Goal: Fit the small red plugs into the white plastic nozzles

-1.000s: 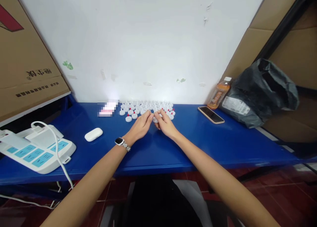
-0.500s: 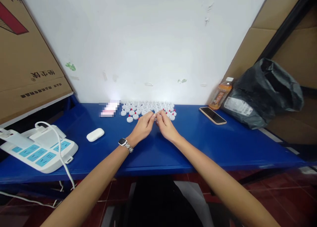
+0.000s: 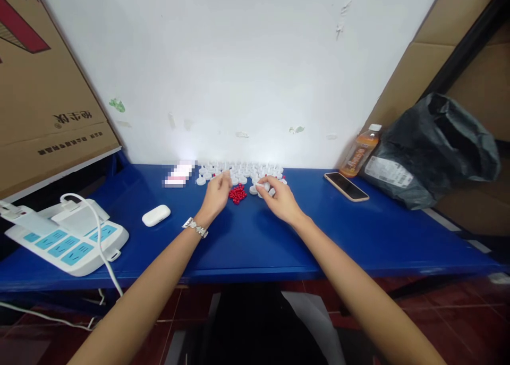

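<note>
The fingers of the right hand pinch a small round white plastic cap just right of centre in the frame, held low over the blue tabletop. The left hand, with a silver-banded wristwatch on its wrist, reaches with fingers curled together to the near edge of a cluster of small white plastic caps; whether they grip one cannot be told. Between the two hands lies a little heap of red plastic beads on the tabletop. The cluster sits at the back against the white wall. Left of centre lies a white earbud case, and at lower left a white power strip with light-blue sockets. At right lie a dark smartphone, an orange drink bottle and a black plastic bag.
</note>
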{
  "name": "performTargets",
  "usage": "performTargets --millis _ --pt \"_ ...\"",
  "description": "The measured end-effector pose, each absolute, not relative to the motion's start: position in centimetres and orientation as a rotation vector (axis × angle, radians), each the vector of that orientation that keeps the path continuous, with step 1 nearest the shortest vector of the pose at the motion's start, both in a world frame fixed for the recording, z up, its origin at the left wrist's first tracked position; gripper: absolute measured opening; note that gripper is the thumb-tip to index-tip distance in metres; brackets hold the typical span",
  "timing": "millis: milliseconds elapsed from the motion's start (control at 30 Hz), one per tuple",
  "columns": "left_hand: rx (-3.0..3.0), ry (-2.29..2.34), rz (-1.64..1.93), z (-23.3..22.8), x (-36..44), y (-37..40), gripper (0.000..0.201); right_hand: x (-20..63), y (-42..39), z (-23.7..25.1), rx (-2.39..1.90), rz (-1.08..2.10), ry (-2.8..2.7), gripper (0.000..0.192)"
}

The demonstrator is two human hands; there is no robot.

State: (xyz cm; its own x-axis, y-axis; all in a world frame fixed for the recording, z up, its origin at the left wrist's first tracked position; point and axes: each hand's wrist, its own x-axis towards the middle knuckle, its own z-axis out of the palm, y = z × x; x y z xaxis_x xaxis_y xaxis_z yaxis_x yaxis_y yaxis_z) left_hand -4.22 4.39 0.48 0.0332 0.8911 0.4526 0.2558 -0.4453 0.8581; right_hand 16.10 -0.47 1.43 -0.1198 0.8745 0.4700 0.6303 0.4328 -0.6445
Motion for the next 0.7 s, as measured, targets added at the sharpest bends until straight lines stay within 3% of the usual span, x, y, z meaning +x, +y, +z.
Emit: performTargets --millis 200,300,700 --pt "2.415 1.336 1.096 -0.6 -4.3 4.7 0.019 16.3 0.2 0.9 -1.165 0.21 -1.872 0.018" --pt "2.451 1.369 1.001 -1.1 -4.5 5.0 0.02 16.2 0.4 0.8 -1.233 0.143 -1.895 0.017" --pt "2.382 1.268 1.08 -0.7 -4.4 4.4 0.02 16.2 1.1 0.3 -1.247 0.355 -2.007 0.014"
